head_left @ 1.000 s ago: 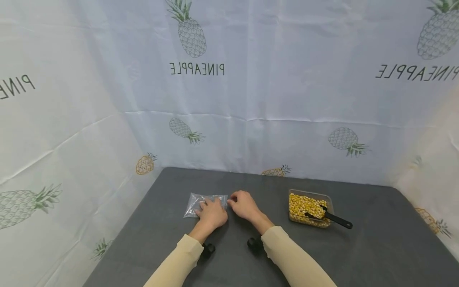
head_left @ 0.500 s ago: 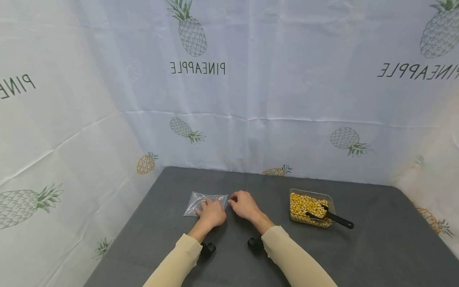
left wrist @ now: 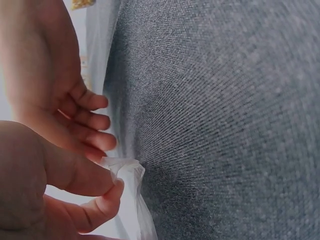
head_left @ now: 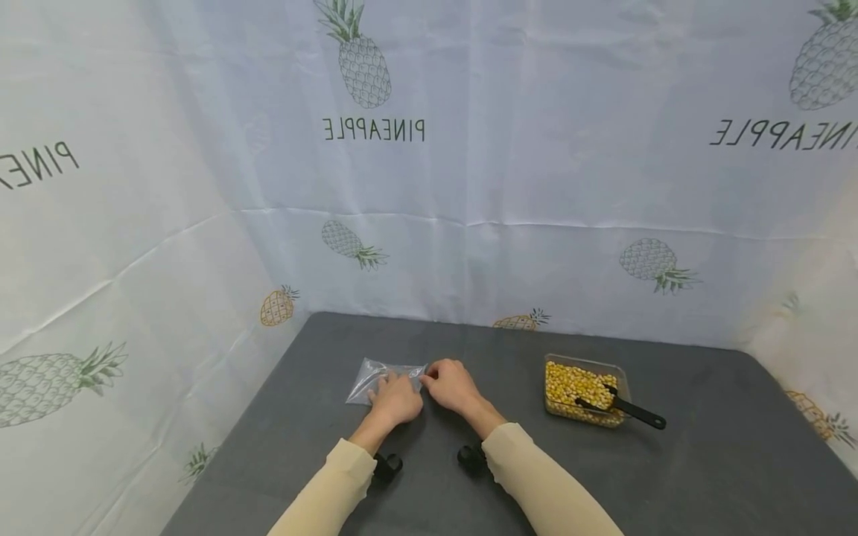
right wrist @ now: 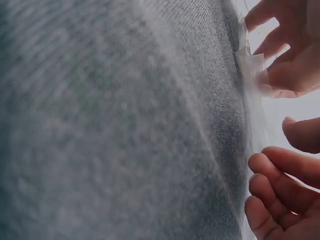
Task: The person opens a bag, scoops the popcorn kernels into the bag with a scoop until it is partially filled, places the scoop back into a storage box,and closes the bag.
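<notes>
Clear plastic bag point(head_left: 364, 382) lies left of centre on the grey table point(head_left: 509, 469), long axis running left to right; transparent, glossy, creased. Left hand point(head_left: 397, 400) pinches its edge. Right hand point(head_left: 452, 385), at the bag's right end, has thumb and bent fingers apart.

The plastic bag point(head_left: 367, 378) was thin, clear film, crinkled and glossy. The desk point(head_left: 724, 439) looked matt and finely ribbed, like woven cloth. The tub point(head_left: 593, 363) seemed smooth, clear plastic; the scoop point(head_left: 640, 412), black plastic; the pineapple-print curtain point(head_left: 536, 171), creased cloth; the sleeves point(head_left: 550, 480), matt fabric.
</notes>
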Available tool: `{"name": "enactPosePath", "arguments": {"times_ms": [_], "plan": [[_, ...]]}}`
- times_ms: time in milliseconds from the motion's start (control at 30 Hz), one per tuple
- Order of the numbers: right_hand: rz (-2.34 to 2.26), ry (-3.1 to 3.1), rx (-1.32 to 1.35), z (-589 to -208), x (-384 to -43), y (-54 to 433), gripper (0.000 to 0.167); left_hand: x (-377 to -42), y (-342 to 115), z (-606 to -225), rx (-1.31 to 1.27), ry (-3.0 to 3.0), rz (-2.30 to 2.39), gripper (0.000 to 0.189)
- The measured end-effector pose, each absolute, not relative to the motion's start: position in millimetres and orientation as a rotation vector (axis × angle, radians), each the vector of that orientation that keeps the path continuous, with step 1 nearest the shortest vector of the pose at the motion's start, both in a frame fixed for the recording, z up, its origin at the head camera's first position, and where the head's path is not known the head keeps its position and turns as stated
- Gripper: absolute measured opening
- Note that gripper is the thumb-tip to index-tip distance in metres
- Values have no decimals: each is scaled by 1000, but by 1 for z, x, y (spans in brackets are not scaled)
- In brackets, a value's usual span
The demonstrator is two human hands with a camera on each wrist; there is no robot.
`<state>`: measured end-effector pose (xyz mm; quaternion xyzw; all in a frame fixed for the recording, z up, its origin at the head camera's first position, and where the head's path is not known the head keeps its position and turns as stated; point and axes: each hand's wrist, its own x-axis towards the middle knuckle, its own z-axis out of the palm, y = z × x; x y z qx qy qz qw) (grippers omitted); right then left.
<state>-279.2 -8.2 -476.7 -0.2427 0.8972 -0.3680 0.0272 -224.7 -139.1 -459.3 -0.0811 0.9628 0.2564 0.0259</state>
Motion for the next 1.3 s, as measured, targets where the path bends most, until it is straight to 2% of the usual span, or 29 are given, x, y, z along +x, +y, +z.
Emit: {"name": "enactPosePath", "arguments": {"times_ms": [200,300,600,900,1300], "plan": [[-1154,2790,-778,-480,-283,-9,24,-226,-139,-458,-250,2953,799,39],[-1186,2797,-797,-481,-283,-9,22,-228,-140,-459,-250,2946,806,39],[-1320,2770,-756,-484,-284,-6,10,-223,-145,-460,-96,3079,804,15],[-1496,2657,-687,-480,-280,2,12,-214,-145,-460,93,3225,857,17],[-1690,2446,-598,-472,-271,15,15,-206,-141,-458,152,3216,1073,15]]}}
